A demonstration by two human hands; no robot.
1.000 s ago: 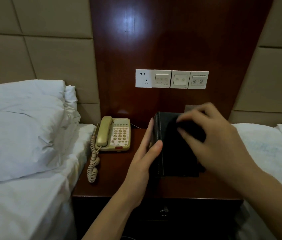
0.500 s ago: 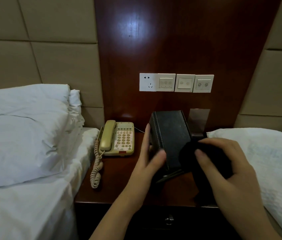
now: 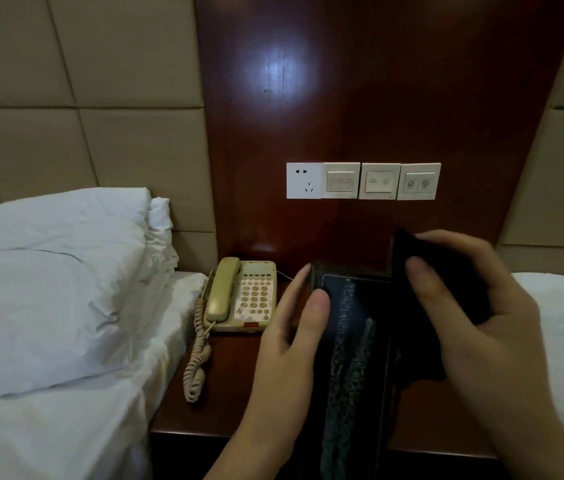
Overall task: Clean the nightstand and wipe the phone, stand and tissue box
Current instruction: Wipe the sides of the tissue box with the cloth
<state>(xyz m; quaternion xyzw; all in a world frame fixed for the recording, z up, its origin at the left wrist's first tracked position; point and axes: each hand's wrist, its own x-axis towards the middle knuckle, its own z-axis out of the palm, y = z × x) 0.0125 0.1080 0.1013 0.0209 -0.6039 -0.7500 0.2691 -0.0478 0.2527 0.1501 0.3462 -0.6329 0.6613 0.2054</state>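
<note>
Flanking the scene on both sides, two beds made up in white linen (image 3: 66, 427) frame what we see, the left one carrying a plump white pillow (image 3: 48, 282); behind them we find beige padded wall panels (image 3: 83, 150) and a glossy reddish-brown wooden panel (image 3: 360, 81) bearing a row of white socket and switch plates (image 3: 363, 181); below it sits the dark wooden nightstand (image 3: 225, 393), wedged between the beds; over its middle we see the black rectangular tissue box (image 3: 353, 358), tipped so a long dark face with a pale streak turns up toward us; the left hand (image 3: 291, 348) grips the box's left side, thumb curled over the upper face and fingers behind the far edge; the right hand (image 3: 474, 323) is curled round a dark bunched cloth (image 3: 425, 306), pressing it against the box's right side near its far end; at the back left of the nightstand rests the cream corded telephone (image 3: 246, 296), handset in its cradle, just beside the left hand; its coiled cord (image 3: 199, 355) trails forward along the nightstand's left edge; the stand we cannot make out.
</note>
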